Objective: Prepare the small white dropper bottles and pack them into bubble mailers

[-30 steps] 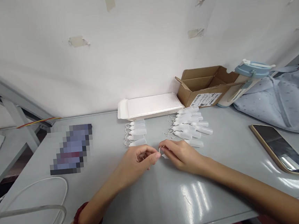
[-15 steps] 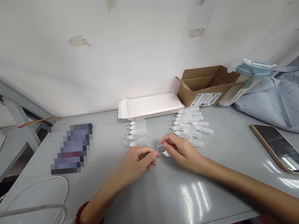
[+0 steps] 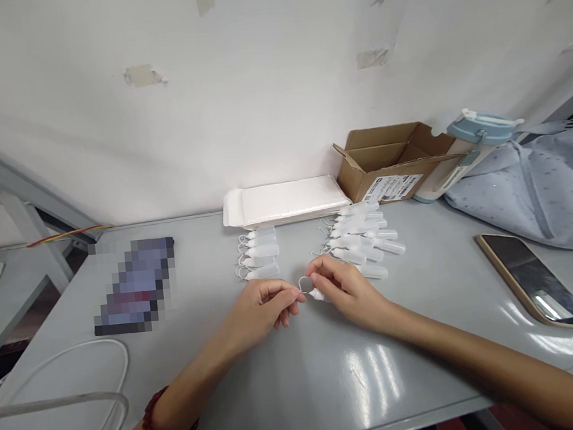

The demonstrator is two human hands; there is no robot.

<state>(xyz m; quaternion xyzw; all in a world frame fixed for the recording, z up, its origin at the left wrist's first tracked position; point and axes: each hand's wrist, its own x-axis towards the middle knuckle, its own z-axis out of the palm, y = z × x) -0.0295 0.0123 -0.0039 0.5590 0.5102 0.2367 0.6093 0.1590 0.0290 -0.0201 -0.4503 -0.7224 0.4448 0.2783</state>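
My right hand [image 3: 348, 288] is closed around a small white plastic bottle [image 3: 317, 294], whose tip points left with a thin loop on it. My left hand [image 3: 264, 307] pinches thumb and forefinger at that loop, just left of the tip. Beyond my left hand lies a neat row of several small bottles [image 3: 258, 253] with loops. Behind my right hand sits a looser pile of the same bottles [image 3: 366, 238].
A flat white carton [image 3: 285, 202] and an open cardboard box [image 3: 387, 159] stand against the wall. A phone [image 3: 536, 280] lies at the right, beside a light blue cloth bag [image 3: 530, 193]. A white cable [image 3: 71, 394] curls at the left front, near a blurred dark object [image 3: 135, 285].
My hands have eased slightly apart, so the loop at the bottle's tip now shows between them. Otherwise both stay in place over the table.
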